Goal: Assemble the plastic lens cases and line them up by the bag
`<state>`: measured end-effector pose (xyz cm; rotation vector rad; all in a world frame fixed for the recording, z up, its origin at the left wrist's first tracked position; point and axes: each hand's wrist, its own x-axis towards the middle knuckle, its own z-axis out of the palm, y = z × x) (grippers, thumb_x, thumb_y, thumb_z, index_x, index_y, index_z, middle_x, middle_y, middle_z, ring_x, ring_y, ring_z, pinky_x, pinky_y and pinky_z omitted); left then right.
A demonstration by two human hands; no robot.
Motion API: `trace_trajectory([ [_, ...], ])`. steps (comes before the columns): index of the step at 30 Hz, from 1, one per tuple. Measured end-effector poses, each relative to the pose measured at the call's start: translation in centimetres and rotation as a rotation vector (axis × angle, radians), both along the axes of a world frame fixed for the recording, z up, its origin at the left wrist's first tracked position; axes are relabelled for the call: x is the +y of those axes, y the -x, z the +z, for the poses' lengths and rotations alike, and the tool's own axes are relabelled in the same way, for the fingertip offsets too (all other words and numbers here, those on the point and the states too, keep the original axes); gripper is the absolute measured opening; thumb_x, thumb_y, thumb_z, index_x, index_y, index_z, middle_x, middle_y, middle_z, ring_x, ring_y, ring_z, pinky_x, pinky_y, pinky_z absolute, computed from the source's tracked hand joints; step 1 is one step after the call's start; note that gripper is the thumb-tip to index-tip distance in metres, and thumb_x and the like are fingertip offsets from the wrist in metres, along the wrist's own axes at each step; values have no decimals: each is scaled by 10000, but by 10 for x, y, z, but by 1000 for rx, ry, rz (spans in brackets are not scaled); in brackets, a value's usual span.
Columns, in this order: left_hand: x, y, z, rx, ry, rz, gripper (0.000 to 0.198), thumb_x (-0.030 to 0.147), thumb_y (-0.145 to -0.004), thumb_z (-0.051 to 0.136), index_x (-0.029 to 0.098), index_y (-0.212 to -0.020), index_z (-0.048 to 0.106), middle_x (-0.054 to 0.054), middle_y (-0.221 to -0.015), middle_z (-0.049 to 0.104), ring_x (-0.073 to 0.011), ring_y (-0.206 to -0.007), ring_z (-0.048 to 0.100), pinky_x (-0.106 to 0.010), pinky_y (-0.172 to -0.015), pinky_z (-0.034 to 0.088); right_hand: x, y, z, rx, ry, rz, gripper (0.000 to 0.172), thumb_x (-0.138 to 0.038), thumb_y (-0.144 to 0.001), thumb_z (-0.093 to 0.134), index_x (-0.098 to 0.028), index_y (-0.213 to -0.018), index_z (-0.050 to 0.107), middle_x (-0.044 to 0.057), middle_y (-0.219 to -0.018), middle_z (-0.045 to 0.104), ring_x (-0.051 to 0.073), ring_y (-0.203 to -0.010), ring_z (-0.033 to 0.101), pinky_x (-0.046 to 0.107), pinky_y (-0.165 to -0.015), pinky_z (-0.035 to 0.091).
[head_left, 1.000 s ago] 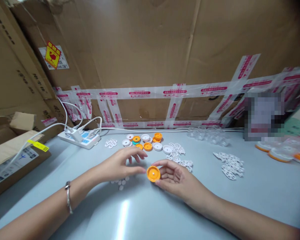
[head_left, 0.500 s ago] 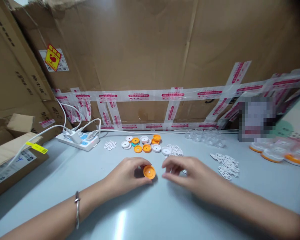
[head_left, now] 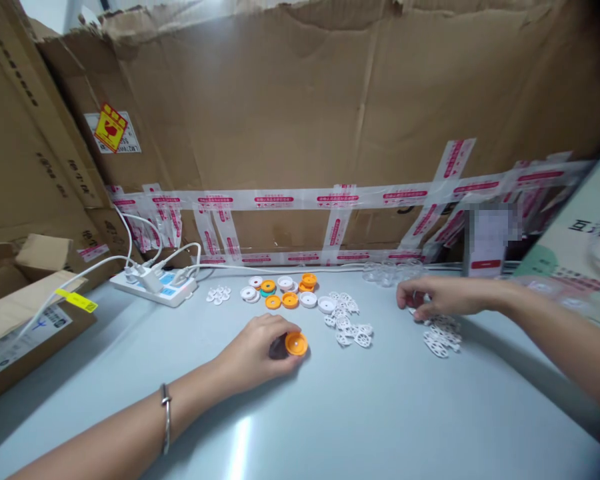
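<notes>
My left hand (head_left: 260,347) is closed around the rim of a round orange cup-like part (head_left: 296,344), thumb and fingers at its sides. The part's hollow face shows, with a small pale dot at its centre. Farther right, my right hand (head_left: 435,297) reaches over a pile of thin white openwork pieces (head_left: 443,335). Its thumb and fingers curl around the edge of one white piece (head_left: 411,311), mostly hidden by the hand. Another group of white openwork pieces (head_left: 347,325) lies between the hands.
White and orange round parts (head_left: 290,300) stand in a cluster behind my left hand. Small white pieces (head_left: 219,295) lie near a power strip (head_left: 155,287) with cables. Clear plastic domes (head_left: 387,272) and a blurred-out phone-like object (head_left: 487,240) stand before a cardboard wall (head_left: 280,120).
My right hand has moved right, from beside the orange part to the right-hand pile of white pieces. My left hand keeps hold of the orange part. The view has shifted slightly.
</notes>
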<state>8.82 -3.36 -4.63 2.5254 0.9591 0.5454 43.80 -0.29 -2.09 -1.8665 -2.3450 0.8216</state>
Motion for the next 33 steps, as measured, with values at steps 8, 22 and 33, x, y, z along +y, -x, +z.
trace_trajectory([
  [8,1,2,0,-35,7,27,388,308,-751,641,156,-1101,569,-109,-1024,615,-230,-919,569,-384,-823,449,-2,8,12,159,14,-15,141,-277,-657,617,-167,-737,584,21,-678,594,168,-657,538,261,-602,395],
  [22,-27,-12,3,-497,-211,-19,71,128,-832,563,167,-881,599,-28,-758,653,-120,-686,608,-220,-635,489,-71,170,-4,1203,28,-168,279,-399,-648,708,-188,-721,541,-30,-715,570,136,-686,620,302,-719,485],
  [33,-14,-7,0,-503,-180,108,57,138,-822,550,157,-806,601,-30,-743,656,-122,-657,603,-231,-621,505,-21,97,-14,433,-210,-93,160,-318,-684,636,-171,-748,642,-30,-595,536,129,-572,487,248,-542,362],
])
